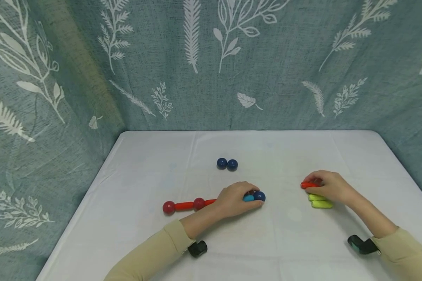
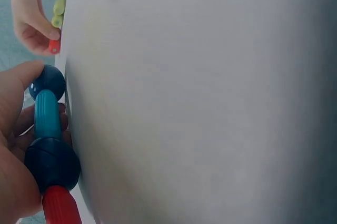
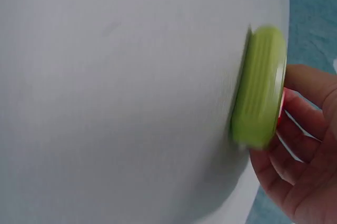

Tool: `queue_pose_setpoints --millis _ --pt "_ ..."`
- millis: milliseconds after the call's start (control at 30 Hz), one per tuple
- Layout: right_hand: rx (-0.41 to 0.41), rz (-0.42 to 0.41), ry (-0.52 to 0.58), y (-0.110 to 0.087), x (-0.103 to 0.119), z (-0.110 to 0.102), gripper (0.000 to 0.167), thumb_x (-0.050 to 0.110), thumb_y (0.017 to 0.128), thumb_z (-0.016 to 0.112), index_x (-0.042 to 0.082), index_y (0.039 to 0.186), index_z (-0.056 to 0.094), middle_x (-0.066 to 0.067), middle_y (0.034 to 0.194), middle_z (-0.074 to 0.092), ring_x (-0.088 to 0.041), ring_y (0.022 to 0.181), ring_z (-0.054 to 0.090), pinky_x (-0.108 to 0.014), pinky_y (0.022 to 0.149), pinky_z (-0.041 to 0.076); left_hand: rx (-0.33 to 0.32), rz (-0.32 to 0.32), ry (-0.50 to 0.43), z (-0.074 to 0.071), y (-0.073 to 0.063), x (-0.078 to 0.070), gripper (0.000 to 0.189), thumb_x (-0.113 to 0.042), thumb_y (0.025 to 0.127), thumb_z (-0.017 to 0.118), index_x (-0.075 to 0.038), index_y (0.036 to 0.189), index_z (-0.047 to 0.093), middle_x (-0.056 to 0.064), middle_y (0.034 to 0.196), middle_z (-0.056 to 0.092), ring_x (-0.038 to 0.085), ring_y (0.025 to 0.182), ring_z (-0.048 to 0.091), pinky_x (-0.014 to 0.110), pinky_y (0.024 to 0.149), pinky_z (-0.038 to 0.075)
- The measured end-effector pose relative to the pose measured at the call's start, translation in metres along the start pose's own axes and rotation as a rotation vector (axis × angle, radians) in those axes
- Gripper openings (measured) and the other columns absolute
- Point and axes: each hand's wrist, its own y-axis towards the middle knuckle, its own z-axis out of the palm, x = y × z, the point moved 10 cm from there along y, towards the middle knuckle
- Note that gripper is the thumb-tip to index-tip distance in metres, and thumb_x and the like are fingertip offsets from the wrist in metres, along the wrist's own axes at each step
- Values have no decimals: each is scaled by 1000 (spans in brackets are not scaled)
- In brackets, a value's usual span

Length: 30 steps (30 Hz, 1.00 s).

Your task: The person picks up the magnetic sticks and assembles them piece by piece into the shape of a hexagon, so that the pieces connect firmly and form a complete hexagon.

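My left hand point(image 1: 237, 199) grips the right end of a chain of balls and rods. At that end are a dark blue ball point(image 1: 259, 196) and a light blue rod point(image 2: 47, 116), followed by a second dark blue ball point(image 2: 51, 163). Leftward the chain runs on through red rods point(image 1: 184, 206) and red balls point(image 1: 168, 208); part of it is hidden behind the hand. Over on the right, my right hand point(image 1: 332, 187) pinches a loose red rod point(image 1: 308, 185) between thumb and fingers. Two yellow-green rods point(image 1: 321, 204) lie side by side just below that hand.
Two loose dark blue balls point(image 1: 227, 164) sit together farther back on the white-covered table point(image 1: 267, 242). A green curtain with white leaf prints point(image 1: 211, 97) hangs behind the table and along its sides. Dark wrist cameras point(image 1: 197, 248) stick out from both sleeves.
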Motion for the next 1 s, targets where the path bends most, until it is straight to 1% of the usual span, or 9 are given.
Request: queue_pose_setpoints --millis 200,333,467,600,833,1000 --pt "19 -140 75 6 39 22 21 14 86 75 9 106 70 1 96 66 -12 80 57 -28 68 50 0 6 2 -1 -1 2 41 -46 90 66 -20 121 67 -6 108 66 7 96 58 23 79 48" --pt "45 -208 126 10 64 38 21 14 86 75 11 107 70 3 98 66 -10 81 58 -26 69 51 -6 16 4 -3 -2 3 40 -45 90 67 -19 120 67 -5 107 66 8 95 58 23 79 48" --pt "56 -266 142 15 82 48 21 11 86 74 11 107 70 2 99 67 -10 83 59 -26 71 52 -7 16 2 -3 -3 5 39 -45 90 67 -20 120 68 -5 107 66 8 94 58 24 80 49" --pt "68 -291 150 18 89 55 21 9 86 74 10 106 70 2 99 67 -11 84 60 -26 72 52 -8 23 -4 -5 -4 5 39 -44 90 67 -19 120 68 -5 107 66 8 94 58 24 80 49" --pt "99 -298 171 21 94 64 21 9 86 74 9 107 70 1 100 67 -12 85 59 -26 74 52 -5 22 1 -6 -7 7 40 -44 90 67 -18 120 67 -4 108 66 9 96 58 25 82 48" --pt "104 -305 169 21 96 67 22 8 85 75 9 107 70 0 101 67 -13 86 60 -25 75 53 -6 25 2 -7 -9 7 40 -44 90 67 -18 120 67 -4 107 66 9 95 58 25 81 48"
